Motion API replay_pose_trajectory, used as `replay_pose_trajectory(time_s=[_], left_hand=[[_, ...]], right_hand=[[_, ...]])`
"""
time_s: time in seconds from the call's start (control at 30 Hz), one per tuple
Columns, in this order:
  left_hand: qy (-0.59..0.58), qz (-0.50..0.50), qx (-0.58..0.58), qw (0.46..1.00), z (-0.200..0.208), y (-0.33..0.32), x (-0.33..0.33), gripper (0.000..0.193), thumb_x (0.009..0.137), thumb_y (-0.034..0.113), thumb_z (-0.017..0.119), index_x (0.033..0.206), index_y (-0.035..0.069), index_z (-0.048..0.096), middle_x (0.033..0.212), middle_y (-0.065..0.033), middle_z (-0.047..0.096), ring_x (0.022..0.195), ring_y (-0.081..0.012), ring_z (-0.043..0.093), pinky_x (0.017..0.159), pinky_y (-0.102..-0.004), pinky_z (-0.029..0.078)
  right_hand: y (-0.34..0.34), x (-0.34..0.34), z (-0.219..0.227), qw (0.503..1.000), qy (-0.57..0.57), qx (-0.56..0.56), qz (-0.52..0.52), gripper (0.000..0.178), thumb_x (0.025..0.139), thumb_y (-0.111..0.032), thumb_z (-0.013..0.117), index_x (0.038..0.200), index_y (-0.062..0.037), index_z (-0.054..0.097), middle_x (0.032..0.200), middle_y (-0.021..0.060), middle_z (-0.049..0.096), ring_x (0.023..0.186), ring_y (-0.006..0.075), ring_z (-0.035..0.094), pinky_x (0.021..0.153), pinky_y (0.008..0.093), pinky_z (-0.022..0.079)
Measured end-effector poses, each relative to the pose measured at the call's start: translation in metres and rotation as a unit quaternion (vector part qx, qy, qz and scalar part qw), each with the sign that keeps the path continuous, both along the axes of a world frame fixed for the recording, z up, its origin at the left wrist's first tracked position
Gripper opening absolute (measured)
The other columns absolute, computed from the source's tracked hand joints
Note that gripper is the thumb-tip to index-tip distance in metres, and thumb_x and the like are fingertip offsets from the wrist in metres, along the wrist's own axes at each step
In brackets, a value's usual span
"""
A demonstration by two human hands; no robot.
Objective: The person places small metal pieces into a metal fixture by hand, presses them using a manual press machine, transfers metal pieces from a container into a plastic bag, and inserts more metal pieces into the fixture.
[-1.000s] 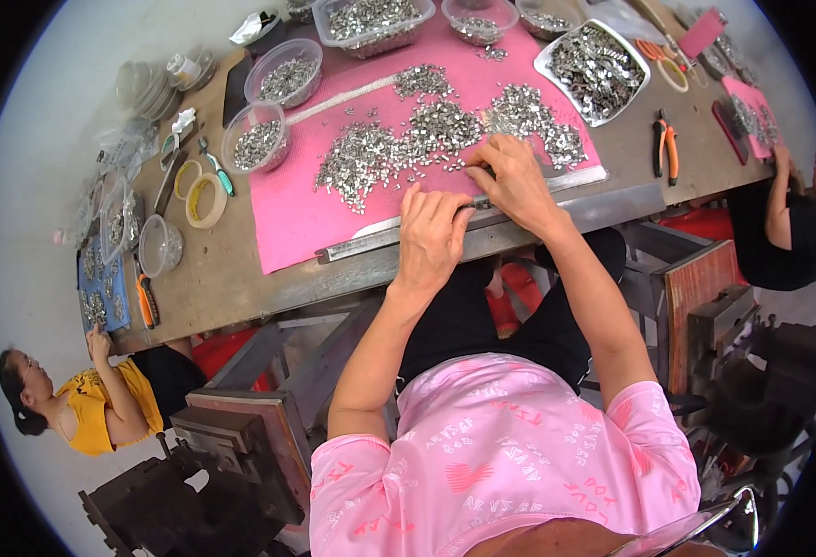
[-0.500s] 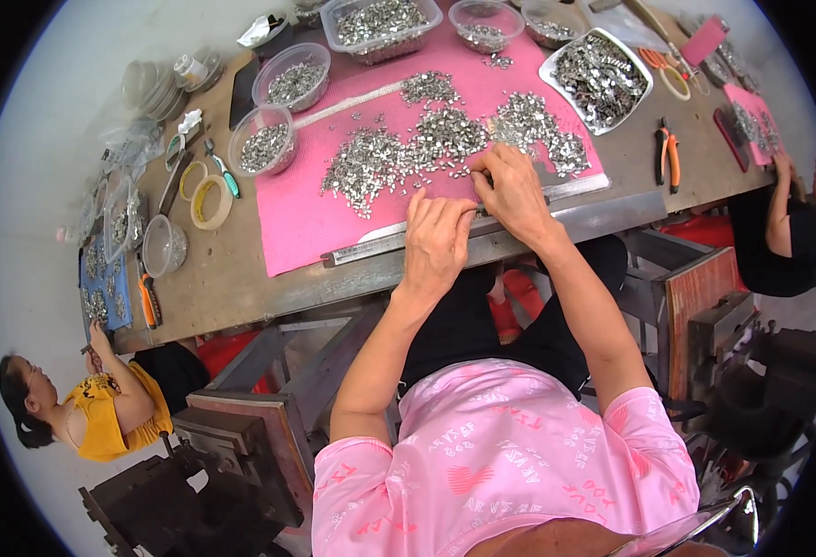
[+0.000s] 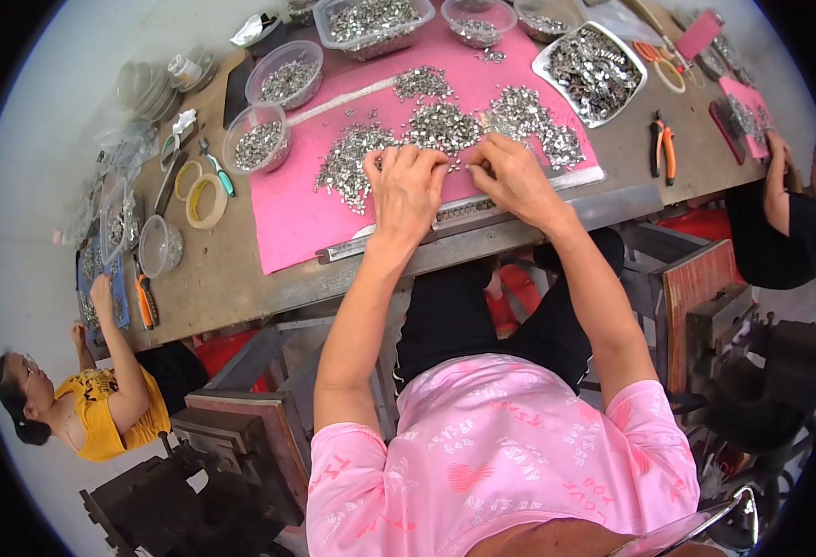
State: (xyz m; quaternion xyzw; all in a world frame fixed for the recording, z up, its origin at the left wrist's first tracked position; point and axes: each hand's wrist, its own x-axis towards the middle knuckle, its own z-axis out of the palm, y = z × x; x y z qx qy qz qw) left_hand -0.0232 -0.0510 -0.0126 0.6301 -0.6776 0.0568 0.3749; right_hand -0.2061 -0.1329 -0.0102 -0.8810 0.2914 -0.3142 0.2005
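Note:
My left hand (image 3: 406,190) hovers over the front edge of small silvery metal pieces (image 3: 341,167) heaped on a pink mat (image 3: 287,218). Its fingers are curled, thumb and forefinger drawn together. Beside it, my right hand (image 3: 516,186) has its fingertips pinched near the middle heap (image 3: 442,128). Anything between the fingers of either hand is too small or hidden to make out. Below both hands a long narrow metal rail (image 3: 463,213) runs along the mat's front edge, with small pieces lined up in its middle stretch.
Clear plastic tubs (image 3: 287,82) of metal pieces stand behind and left of the mat. A white square dish (image 3: 593,74) holds more. Orange-handled pliers (image 3: 661,148) lie right, tape rolls (image 3: 206,202) left. Co-workers sit at both sides, one in a yellow top (image 3: 129,408).
My left hand has moved forward and left from the rail to the heap, uncovering the rail's middle. My right hand has shifted slightly. The co-worker at left has raised an arm.

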Motion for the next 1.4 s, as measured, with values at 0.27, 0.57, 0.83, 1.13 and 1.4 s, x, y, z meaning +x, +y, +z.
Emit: replay_pose_trajectory(time_s=[0.27, 0.57, 0.83, 1.13, 1.4], left_hand=[[-0.029, -0.006, 0.024, 0.999, -0.007, -0.006, 0.003, 0.009, 0.086, 0.018, 0.077, 0.093, 0.014, 0.075, 0.087, -0.0012, 0.065, 0.092, -0.0214, 0.061, 0.102, -0.0464, 0.032], [-0.037, -0.011, 0.022, 0.999, -0.005, -0.005, 0.006, 0.007, 0.086, 0.018, 0.076, 0.092, 0.013, 0.075, 0.085, -0.0015, 0.064, 0.09, -0.0213, 0.061, 0.104, -0.0485, 0.032], [-0.038, -0.013, 0.031, 0.999, -0.009, -0.006, 0.004, 0.007, 0.088, 0.017, 0.074, 0.094, 0.012, 0.074, 0.086, -0.0022, 0.063, 0.093, -0.0214, 0.061, 0.105, -0.0498, 0.031], [-0.024, -0.006, 0.019, 1.0, -0.006, -0.002, 0.003, 0.007, 0.091, 0.014, 0.071, 0.096, 0.01, 0.071, 0.09, -0.0037, 0.066, 0.092, -0.0227, 0.062, 0.107, -0.0501, 0.031], [0.051, -0.058, 0.0, 0.997, -0.003, 0.02, -0.028, 0.006, 0.091, 0.009, 0.07, 0.096, 0.007, 0.067, 0.087, -0.0067, 0.063, 0.086, -0.0264, 0.062, 0.109, -0.0547, 0.034]], right_hand=[[0.025, -0.043, 0.011, 0.997, -0.001, 0.025, 0.07, 0.013, 0.082, 0.001, 0.07, 0.093, 0.0007, 0.062, 0.09, 0.013, 0.062, 0.085, 0.0311, 0.062, 0.075, 0.0405, 0.05], [0.029, -0.045, 0.009, 0.995, 0.013, -0.048, 0.084, 0.016, 0.082, 0.002, 0.071, 0.095, -0.0001, 0.062, 0.094, 0.0121, 0.063, 0.089, 0.0319, 0.061, 0.078, 0.041, 0.05], [0.017, -0.031, 0.005, 0.997, -0.046, 0.051, 0.016, 0.007, 0.09, -0.005, 0.068, 0.094, 0.0006, 0.069, 0.085, 0.0132, 0.063, 0.083, 0.0329, 0.063, 0.074, 0.0412, 0.05], [-0.017, 0.02, -0.006, 0.999, 0.003, -0.006, 0.052, 0.013, 0.081, -0.008, 0.075, 0.083, 0.0007, 0.066, 0.084, 0.0141, 0.063, 0.08, 0.0343, 0.062, 0.071, 0.0455, 0.049], [-0.021, 0.011, -0.004, 0.996, 0.028, -0.035, 0.076, 0.01, 0.084, -0.009, 0.07, 0.087, 0.0, 0.068, 0.084, 0.0143, 0.062, 0.082, 0.0355, 0.062, 0.076, 0.045, 0.049]])
